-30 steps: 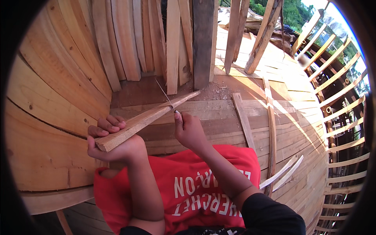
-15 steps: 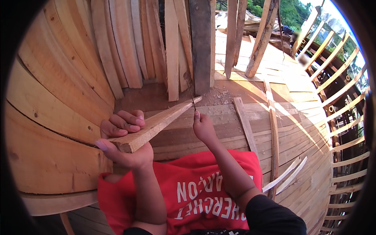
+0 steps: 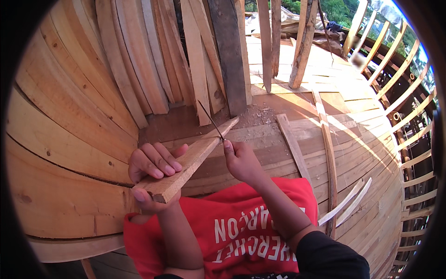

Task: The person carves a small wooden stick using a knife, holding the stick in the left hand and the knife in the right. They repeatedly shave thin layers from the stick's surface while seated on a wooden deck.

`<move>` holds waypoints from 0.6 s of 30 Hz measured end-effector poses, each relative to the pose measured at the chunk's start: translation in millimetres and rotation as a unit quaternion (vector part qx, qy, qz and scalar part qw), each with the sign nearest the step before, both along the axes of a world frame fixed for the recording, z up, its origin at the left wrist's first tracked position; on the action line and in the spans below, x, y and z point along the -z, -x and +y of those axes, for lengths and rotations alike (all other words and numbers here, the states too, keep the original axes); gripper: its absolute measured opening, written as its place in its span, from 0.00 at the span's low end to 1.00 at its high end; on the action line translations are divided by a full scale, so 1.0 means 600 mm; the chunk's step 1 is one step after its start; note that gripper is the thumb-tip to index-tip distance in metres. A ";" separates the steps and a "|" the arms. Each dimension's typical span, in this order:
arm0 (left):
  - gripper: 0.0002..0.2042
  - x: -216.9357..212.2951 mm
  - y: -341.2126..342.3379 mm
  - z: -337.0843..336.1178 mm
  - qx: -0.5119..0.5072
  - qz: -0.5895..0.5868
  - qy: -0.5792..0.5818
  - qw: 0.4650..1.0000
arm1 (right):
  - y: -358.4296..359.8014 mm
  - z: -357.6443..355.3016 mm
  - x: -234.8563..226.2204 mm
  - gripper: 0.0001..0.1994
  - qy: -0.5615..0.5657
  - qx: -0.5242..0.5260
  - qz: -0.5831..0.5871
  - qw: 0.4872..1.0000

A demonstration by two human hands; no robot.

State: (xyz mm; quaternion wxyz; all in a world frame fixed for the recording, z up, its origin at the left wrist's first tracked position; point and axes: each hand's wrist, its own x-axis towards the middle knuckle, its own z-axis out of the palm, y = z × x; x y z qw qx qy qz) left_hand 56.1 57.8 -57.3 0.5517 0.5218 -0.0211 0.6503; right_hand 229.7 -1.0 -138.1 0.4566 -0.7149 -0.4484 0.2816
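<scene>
A pale wooden plank (image 3: 190, 168), tapered to a point at its far end, slants away from me above the red cloth on my lap. My left hand (image 3: 155, 167) grips its thick near end, fingers over the top and thumb at the end face. In my right hand (image 3: 241, 160) is a thin dark blade (image 3: 210, 118), like a knife seen almost edge-on. The blade crosses the plank's narrowing far part and points up and left. Its handle is hidden in my closed fist.
Curved planking (image 3: 60, 149) walls my left side. Upright timbers (image 3: 230, 60) stand ahead, with wood shavings (image 3: 262, 116) on the plank floor near their feet. Loose strips (image 3: 293, 144) lie to the right, two pale curved ones (image 3: 350, 200) nearer me. Curved ribs (image 3: 420, 165) line the far right.
My right hand has moved slightly left and nearer along the plank, and the blade now tilts further left. My left hand has shifted right with the plank's near end, which sits lower.
</scene>
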 end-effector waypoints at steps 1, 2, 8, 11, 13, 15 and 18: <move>0.25 -0.006 0.000 0.000 0.015 0.025 -0.010 1.000 | 0.007 -0.008 -0.009 0.28 -0.038 -0.009 0.014 0.999; 0.25 -0.009 0.000 0.001 0.031 0.051 -0.021 0.998 | -0.001 -0.010 0.003 0.27 -0.040 -0.023 0.025 0.999; 0.29 0.016 0.055 0.031 0.114 0.055 -0.052 0.991 | 0.016 -0.006 0.046 0.23 -0.091 -0.024 -0.055 0.994; 0.30 0.017 0.057 0.042 0.152 0.066 -0.104 0.981 | 0.024 0.001 0.058 0.22 -0.113 0.011 -0.093 0.989; 0.33 0.011 0.046 0.038 0.160 0.093 -0.131 0.974 | 0.018 0.001 0.051 0.21 -0.114 0.031 -0.079 0.990; 0.34 0.005 0.028 0.021 0.146 0.132 -0.145 0.970 | 0.010 -0.003 0.037 0.22 -0.092 0.042 -0.045 0.994; 0.33 -0.021 -0.007 -0.017 0.100 0.183 -0.152 0.966 | -0.007 -0.008 0.028 0.23 -0.090 0.044 -0.032 0.994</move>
